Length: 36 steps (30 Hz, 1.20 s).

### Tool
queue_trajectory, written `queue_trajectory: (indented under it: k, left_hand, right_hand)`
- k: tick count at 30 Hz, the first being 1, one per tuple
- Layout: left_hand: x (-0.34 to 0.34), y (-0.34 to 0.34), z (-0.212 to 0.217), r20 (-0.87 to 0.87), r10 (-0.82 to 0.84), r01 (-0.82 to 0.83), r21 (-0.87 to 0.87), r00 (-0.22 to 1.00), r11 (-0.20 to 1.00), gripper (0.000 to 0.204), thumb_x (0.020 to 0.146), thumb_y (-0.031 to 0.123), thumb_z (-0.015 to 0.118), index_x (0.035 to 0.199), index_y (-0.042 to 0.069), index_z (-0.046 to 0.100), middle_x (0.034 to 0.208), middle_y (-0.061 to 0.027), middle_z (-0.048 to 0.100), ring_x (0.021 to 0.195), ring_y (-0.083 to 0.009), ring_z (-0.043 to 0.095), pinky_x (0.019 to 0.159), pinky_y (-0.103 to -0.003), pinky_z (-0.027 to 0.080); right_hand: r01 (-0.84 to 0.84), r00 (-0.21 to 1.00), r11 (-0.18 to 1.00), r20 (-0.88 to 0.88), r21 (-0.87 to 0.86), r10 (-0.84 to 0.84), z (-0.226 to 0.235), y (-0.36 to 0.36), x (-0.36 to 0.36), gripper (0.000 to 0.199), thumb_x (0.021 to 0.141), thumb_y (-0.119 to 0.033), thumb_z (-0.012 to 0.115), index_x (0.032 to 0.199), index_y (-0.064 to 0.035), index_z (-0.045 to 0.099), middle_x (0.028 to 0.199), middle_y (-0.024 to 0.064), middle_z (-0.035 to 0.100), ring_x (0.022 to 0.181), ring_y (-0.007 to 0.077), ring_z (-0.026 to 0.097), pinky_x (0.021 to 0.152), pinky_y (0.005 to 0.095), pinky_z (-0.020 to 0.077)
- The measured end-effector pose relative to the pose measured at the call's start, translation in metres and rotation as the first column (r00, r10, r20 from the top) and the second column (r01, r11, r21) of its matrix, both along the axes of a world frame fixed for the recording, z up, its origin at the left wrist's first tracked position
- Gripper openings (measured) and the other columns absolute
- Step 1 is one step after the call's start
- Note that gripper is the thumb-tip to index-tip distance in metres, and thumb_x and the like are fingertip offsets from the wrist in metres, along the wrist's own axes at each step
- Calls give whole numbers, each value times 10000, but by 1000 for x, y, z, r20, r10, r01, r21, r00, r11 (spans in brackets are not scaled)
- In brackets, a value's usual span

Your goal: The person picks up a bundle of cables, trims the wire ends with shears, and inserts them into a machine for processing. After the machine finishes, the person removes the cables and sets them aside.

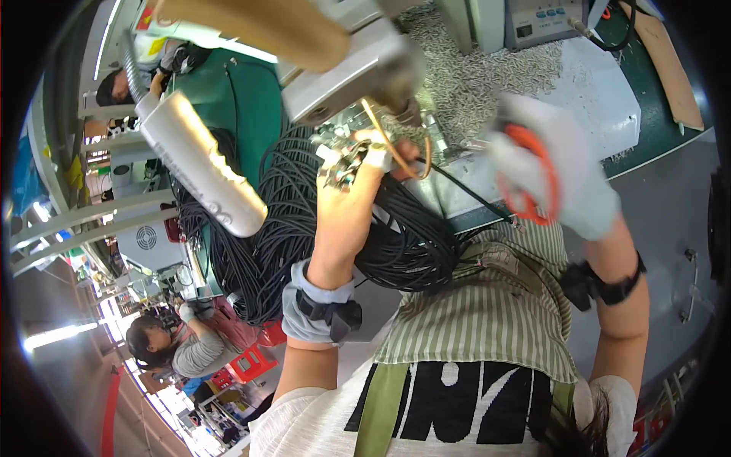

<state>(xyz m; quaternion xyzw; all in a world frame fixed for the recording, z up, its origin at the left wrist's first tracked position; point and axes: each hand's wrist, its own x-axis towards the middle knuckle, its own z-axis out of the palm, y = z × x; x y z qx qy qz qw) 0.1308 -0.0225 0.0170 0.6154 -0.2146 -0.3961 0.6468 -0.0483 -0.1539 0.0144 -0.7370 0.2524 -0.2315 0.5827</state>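
Note:
My left hand reaches in under the head of a bench machine, its fingers bent and partly hidden by the machine and bright glare. A black cable runs from those fingertips down toward my apron, and they seem to pinch it. A thin copper-coloured curved tube hangs in front of the fingers. Shiny small metal parts cluster by the wrist side of this hand. To the right, my right hand, in a whitish glove and smeared by motion, grips red-handled scissors; their blades are hard to make out.
Bundles of black cable lie along the bench beside my left arm. Many small metal pins heap behind the machine, near a grey control box. A tubular lamp hangs at left. Another person sits further left.

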Motion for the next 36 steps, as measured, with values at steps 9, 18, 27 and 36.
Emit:
queue_trajectory:
  k: [9, 18, 27, 36]
  left_hand:
    - [-28, 48, 27, -71, -528, 532, 145, 846, 834, 210, 800, -53, 557, 1010, -53, 559, 890, -89, 627, 729, -128, 601, 644, -265, 509]
    - [-52, 61, 34, -4, -443, 441, 91, 897, 893, 295, 757, -72, 584, 1049, -34, 567, 939, -89, 635, 838, -125, 607, 712, -252, 490]
    - [-55, 57, 25, 422, -563, 565, 135, 711, 814, 381, 784, -44, 637, 1145, -1, 523, 935, -73, 635, 734, -125, 615, 617, -244, 492]
    - [-77, 47, 27, 20, -127, 125, 88, 992, 988, 223, 721, -33, 666, 908, 10, 551, 777, 17, 570, 708, -23, 476, 631, -192, 399]
  right_hand:
    - [130, 955, 939, -215, -318, -205, 45, 60, -33, 170, 794, -153, 628, 828, 1, 564, 598, 150, 523, 494, 240, 564, 485, 329, 427]
    - [150, 979, 954, -95, -260, -180, 32, 87, -40, 182, 802, -190, 650, 829, -35, 559, 566, 120, 502, 462, 283, 532, 453, 333, 426]
    - [25, 995, 989, -96, 147, -11, 33, 76, -58, 160, 739, -51, 632, 888, -2, 603, 573, 105, 530, 464, 165, 547, 467, 272, 447]
    - [202, 962, 569, 53, -797, -267, 30, 92, -49, 148, 737, -84, 658, 872, -47, 609, 554, 67, 478, 471, 251, 503, 497, 345, 478]
